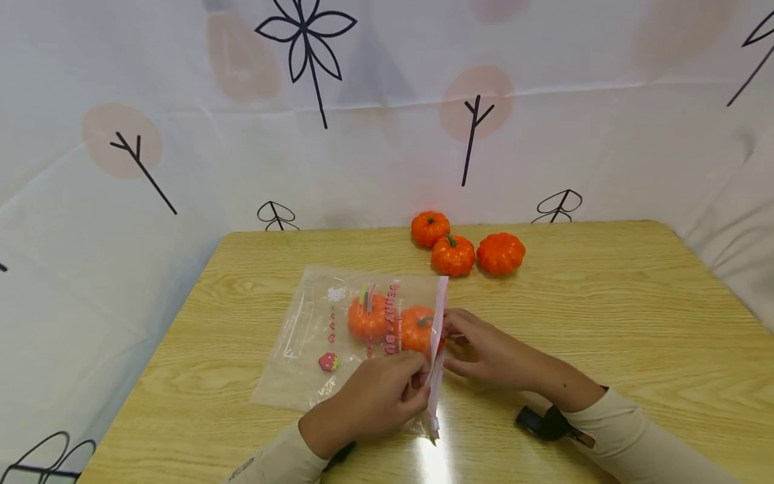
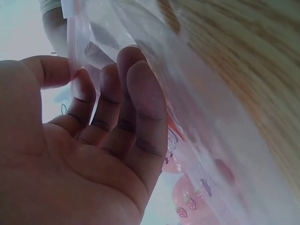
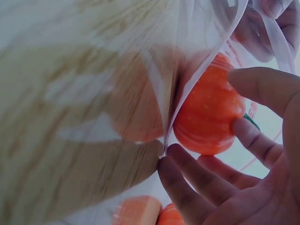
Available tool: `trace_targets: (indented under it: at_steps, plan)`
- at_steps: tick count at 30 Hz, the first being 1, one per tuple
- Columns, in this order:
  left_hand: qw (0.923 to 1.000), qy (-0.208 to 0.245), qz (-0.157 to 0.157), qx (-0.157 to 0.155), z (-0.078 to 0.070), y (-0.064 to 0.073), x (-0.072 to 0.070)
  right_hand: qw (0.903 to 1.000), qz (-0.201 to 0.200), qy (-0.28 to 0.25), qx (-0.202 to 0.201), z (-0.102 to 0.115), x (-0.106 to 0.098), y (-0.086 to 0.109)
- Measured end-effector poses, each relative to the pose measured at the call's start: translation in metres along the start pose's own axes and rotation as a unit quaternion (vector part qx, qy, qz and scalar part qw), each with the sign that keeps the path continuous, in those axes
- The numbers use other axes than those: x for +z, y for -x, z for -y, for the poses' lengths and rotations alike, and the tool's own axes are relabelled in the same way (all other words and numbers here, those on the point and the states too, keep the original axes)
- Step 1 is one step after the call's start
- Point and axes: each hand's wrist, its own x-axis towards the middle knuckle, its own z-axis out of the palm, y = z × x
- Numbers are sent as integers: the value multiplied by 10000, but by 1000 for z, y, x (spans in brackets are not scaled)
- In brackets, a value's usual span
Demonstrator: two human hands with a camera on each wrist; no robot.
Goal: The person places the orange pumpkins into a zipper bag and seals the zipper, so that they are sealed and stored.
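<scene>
A clear zip bag [image 1: 284,363] with pink print lies on the table, its pink-edged mouth facing right. Two small orange pumpkins are inside, one toward the middle [image 1: 361,324] and one close by the mouth [image 1: 414,334]. My left hand [image 1: 377,390] pinches the bag's edge strip between thumb and forefinger, the other fingers bent loosely against the plastic. At the mouth, my right hand [image 1: 496,353] has its fingers spread. In the right wrist view its fingertips touch the pumpkin [image 3: 206,112] and the lower lip of the bag.
Three more orange pumpkins stand near the table's back edge: one at the rear [image 1: 430,229], one in front of it [image 1: 453,256] and one to the right [image 1: 501,254]. The wooden table [image 1: 605,289] meets a patterned white cloth [image 1: 387,154] behind it.
</scene>
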Motion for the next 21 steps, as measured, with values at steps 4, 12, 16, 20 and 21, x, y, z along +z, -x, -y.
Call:
trace_targets:
  at_steps: [4,12,16,20,21]
  plan:
    - [10000,-28,-39,-14,0,0,1,9999,28,81,-55,-1,1,1]
    - [9999,-67,-21,-95,0,0,1,9997,163,172,-7,-1,0,2]
    - [9999,-99,3,-136,0,-1,1,9995,225,218,-8,-1,-1,2]
    - [9997,-184,10,-161,1,-1,1,9988,344,356,35,-1,-2,3]
    - [9997,-200,7,-170,1,-1,1,9985,379,401,62,-1,-2,3]
